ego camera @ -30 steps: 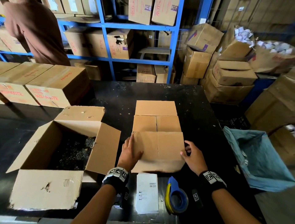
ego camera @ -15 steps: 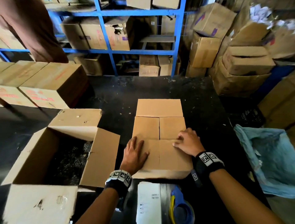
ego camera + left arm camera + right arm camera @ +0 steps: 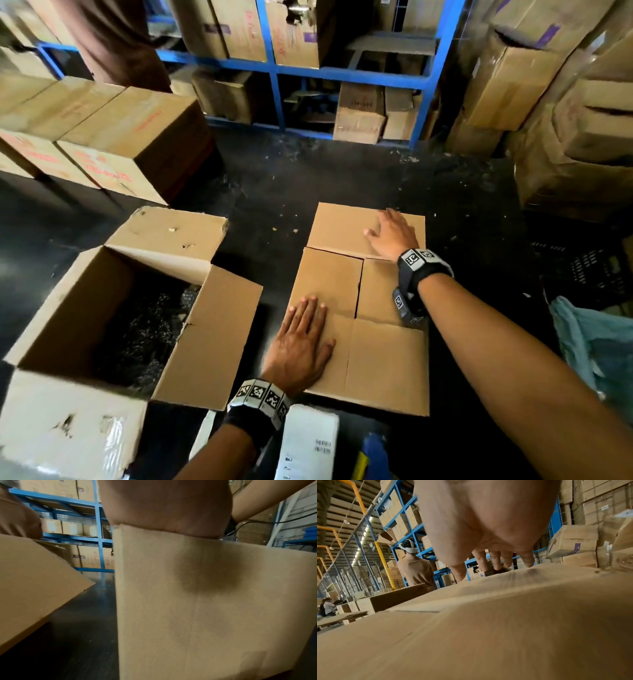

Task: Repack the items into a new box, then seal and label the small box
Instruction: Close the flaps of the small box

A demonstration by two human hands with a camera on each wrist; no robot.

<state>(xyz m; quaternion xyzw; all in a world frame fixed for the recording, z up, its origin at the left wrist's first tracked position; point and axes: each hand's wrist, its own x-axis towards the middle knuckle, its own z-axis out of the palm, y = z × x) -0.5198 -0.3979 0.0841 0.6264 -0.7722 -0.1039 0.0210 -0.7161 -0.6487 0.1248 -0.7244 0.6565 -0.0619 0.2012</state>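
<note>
A flattened new cardboard box [image 3: 380, 356] lies on the black table, its flaps spread toward the far side. My left hand [image 3: 301, 339] lies flat, palm down, on the near left panel [image 3: 197, 608]. My right hand [image 3: 390, 233] reaches over the far flap [image 3: 339, 226] with straight spread fingers [image 3: 494, 561] just above or brushing the cardboard [image 3: 505, 615]. To the left stands the large open box [image 3: 113, 329] with dark packed items inside. A white label sheet [image 3: 308, 445] and a blue and yellow tape dispenser [image 3: 371, 452] lie at the near table edge.
Sealed cartons [image 3: 113, 144] stand at the table's far left. Blue racking [image 3: 342, 72] with cartons runs behind the table; more cartons [image 3: 548, 102] pile up at right. A blue bag [image 3: 596, 349] hangs at the right edge. Another person [image 3: 416, 566] stands by the shelves.
My right hand moved from the near right corner of the flat box, across the middle, out to the far flap. My left hand slid slightly forward on the near panel.
</note>
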